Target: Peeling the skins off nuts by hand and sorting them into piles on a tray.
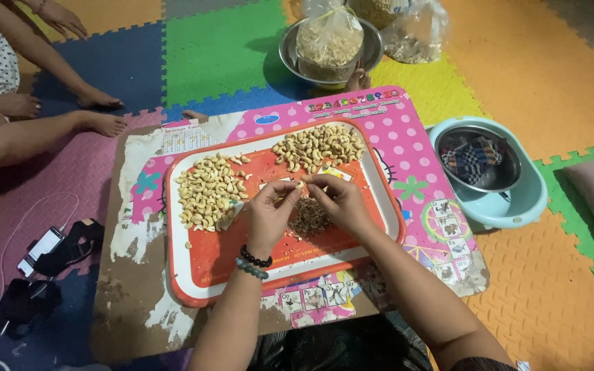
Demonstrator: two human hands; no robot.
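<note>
Cashew in hand: one pale cashew [300, 184] pinched between the fingertips of both hands, held just above the middle of the tray.
Left hand [269, 213]: fingers curled closed, tips gripping the cashew; two bead bracelets [254, 263] on the wrist, one dark, one greenish.
Right hand [342, 200]: fingers bent closed, tips meeting the left hand's on the same cashew.
Tray [194, 275]: one, orange-red with a white rim, on a low pink table [414, 137].
Cashew piles: two, a left pile [207, 191] and a far pile [319, 145], both pale and curved.
Skins: one brown heap [309, 218] directly under the hands.
Bowls: one steel bowl [479, 161] inside a light blue basin [517, 203], right of the table; one steel bowl [290, 51] beyond the table, holding a clear bag of nuts [329, 45].
Floor: phone [40, 249] with white cable, left; another person's feet [101, 110] nearby.
</note>
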